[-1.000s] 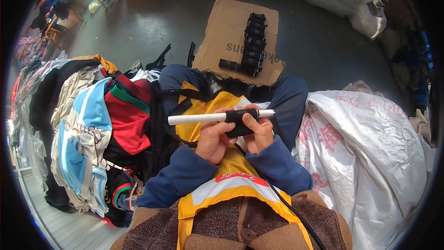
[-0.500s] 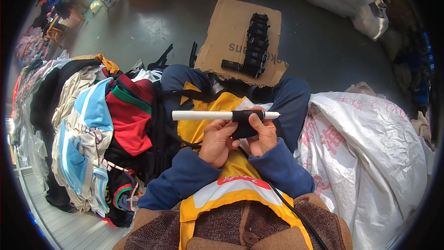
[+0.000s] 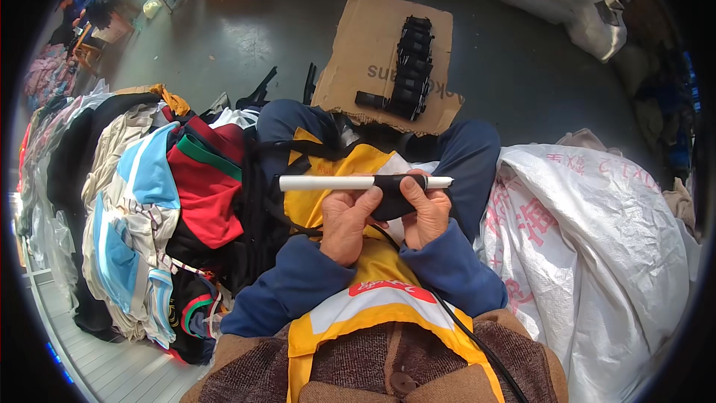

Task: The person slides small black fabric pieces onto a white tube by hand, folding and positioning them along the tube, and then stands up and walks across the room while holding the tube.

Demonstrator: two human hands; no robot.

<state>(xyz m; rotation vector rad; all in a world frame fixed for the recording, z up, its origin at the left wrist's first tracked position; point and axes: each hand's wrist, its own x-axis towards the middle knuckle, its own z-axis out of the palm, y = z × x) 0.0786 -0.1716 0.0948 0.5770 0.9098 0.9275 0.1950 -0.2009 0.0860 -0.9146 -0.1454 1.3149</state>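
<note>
A white tube [image 3: 326,183] lies level above my lap, its thicker end pointing left and its narrow tip past my right fingers. Around its right part is a strip of black fabric [image 3: 391,201]. My left hand [image 3: 345,225] is closed on the strip's left side, the thumb pressed against the cloth just under the tube. On the other side my right hand [image 3: 426,215] grips strip and tube together, thumb on top near the tip. The fingers behind the cloth are mostly hidden.
Several black rolled bands [image 3: 412,67] lie in a row on a cardboard sheet [image 3: 358,45] on the floor ahead. Piled garments [image 3: 212,194] are at my left. A large white woven sack [image 3: 589,246] bulges at my right. A yellow apron [image 3: 313,209] covers my lap.
My left thumb has shifted up and right onto the black fabric. The cloth's hanging part has drawn up and spread between my hands. The tube stays nearly in place.
</note>
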